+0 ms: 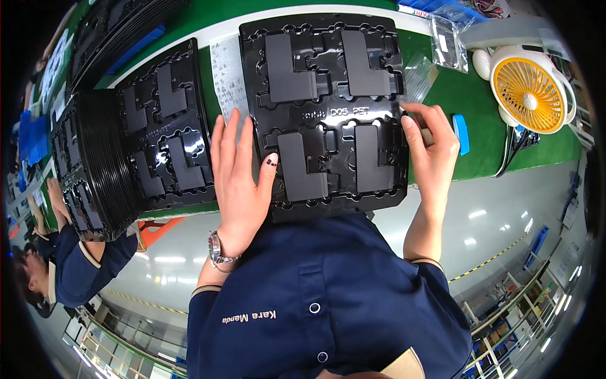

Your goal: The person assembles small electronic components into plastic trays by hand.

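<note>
In front of me lies a black plastic tray (386, 115) with moulded pockets, and several flat dark-grey L-shaped pieces (367, 165) sit in them. My left hand (240, 174) rests along the tray's left edge, fingers stretched out and thumb over the rim. At the right edge, my right hand (437, 142) has its fingers bent, with thumb and index fingertip close together beside the rim. Whatever may be between those fingertips is too small to make out. A second black tray (151, 134) with similar grey pieces stands to the left.
A stack of black trays (117, 170) stands farther left, near a co-worker (85, 259). A handwritten paper strip (226, 76) lies between the two trays. On the green table (467, 95) at right are a white-and-orange fan (529, 101), a blue object (460, 134) and clear bags (449, 47).
</note>
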`<state>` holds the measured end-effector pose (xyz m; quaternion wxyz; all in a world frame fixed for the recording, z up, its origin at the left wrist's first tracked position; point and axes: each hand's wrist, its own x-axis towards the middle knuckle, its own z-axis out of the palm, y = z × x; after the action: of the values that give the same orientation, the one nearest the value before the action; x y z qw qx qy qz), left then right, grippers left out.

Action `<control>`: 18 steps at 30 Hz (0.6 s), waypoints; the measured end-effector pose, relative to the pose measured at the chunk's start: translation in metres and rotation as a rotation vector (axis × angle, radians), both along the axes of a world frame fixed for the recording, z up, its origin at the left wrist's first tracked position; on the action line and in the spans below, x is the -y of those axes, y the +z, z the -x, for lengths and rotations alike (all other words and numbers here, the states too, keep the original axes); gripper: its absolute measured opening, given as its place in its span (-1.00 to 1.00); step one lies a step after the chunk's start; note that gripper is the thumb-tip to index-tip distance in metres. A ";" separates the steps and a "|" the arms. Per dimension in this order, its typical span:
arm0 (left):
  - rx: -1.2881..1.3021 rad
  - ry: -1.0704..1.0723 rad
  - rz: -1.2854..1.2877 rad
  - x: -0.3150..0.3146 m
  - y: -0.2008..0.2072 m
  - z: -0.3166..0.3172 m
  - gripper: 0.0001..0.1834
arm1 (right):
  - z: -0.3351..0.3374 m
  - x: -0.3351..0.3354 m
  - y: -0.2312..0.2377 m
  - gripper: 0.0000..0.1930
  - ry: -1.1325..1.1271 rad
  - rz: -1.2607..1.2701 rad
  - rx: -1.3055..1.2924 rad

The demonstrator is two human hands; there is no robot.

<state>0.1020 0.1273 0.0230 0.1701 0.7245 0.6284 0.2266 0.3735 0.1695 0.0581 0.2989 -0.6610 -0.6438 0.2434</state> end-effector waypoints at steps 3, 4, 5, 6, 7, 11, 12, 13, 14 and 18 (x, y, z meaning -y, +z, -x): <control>0.078 -0.007 0.009 0.002 0.004 -0.003 -0.41 | 0.002 0.001 -0.026 -0.83 -0.058 -0.090 -0.080; 0.092 0.000 0.012 0.001 0.008 -0.004 -0.41 | 0.006 0.002 -0.030 -0.85 -0.076 -0.126 -0.049; 0.168 0.006 0.018 0.000 0.013 -0.003 -0.41 | 0.006 0.002 -0.033 -0.85 -0.117 -0.102 -0.076; 0.245 0.016 0.021 0.000 0.014 -0.001 -0.41 | 0.005 0.003 -0.036 -0.86 -0.152 -0.078 -0.101; 0.317 0.038 0.043 0.000 0.019 -0.003 -0.39 | 0.006 0.003 -0.037 -0.87 -0.190 -0.056 -0.156; 0.911 0.104 0.354 0.015 0.040 -0.008 -0.18 | 0.000 0.005 -0.039 -0.89 -0.196 -0.101 -0.224; 1.043 0.091 0.360 0.015 0.037 -0.010 -0.14 | -0.002 0.004 -0.037 -0.89 -0.184 -0.106 -0.220; 1.094 0.111 0.372 0.013 0.039 -0.007 -0.15 | 0.000 0.004 -0.035 -0.89 -0.201 -0.126 -0.230; 1.105 0.157 0.406 0.011 0.050 0.001 -0.20 | 0.002 0.004 -0.029 -0.88 -0.215 -0.164 -0.245; 1.119 0.342 0.294 0.011 0.050 0.051 -0.31 | 0.001 0.007 -0.019 -0.87 -0.231 -0.215 -0.288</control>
<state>0.0508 0.1160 0.0729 0.5344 0.3528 0.5757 0.5084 0.3725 0.1626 0.0388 0.4825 -0.6530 -0.5367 0.2296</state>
